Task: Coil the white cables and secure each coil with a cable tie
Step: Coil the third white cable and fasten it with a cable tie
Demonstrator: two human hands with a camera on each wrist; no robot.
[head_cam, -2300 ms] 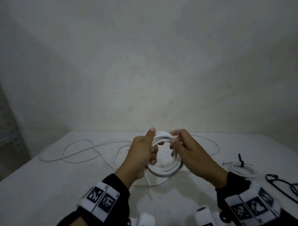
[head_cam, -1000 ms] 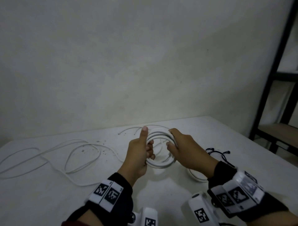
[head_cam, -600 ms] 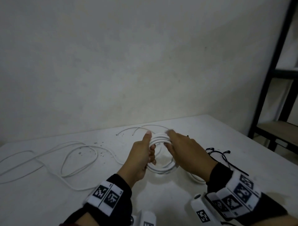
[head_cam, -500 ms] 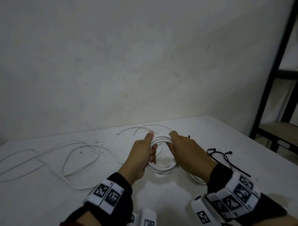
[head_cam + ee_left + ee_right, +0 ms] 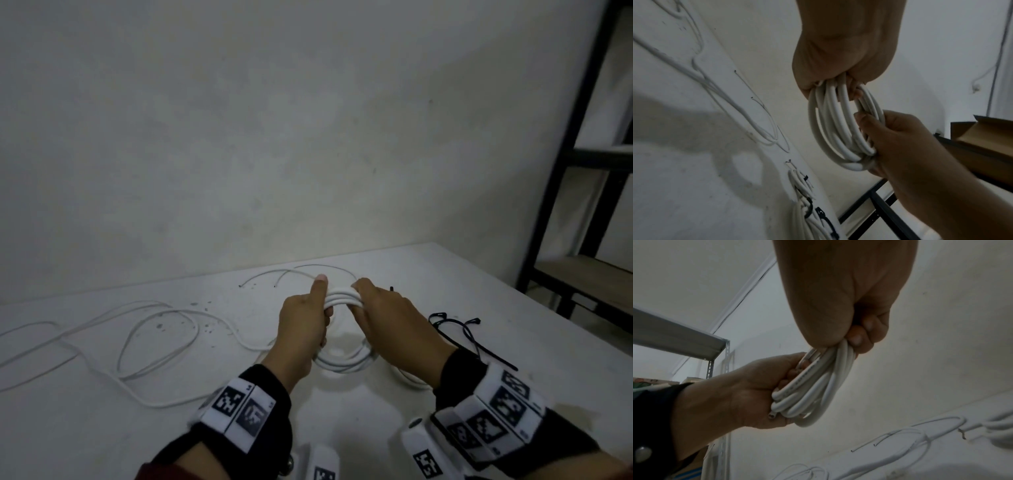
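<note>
Gripping opposite sides of the white cable coil (image 5: 343, 296), the left hand (image 5: 301, 329) and right hand (image 5: 394, 325) hold it above the surface (image 5: 428, 274), near loose black cable ties (image 5: 459, 325).

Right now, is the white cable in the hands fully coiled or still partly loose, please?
Coiled: the white cable forms stacked loops, gripped by the left hand and right hand, its cut end tucked against the left palm.
</note>
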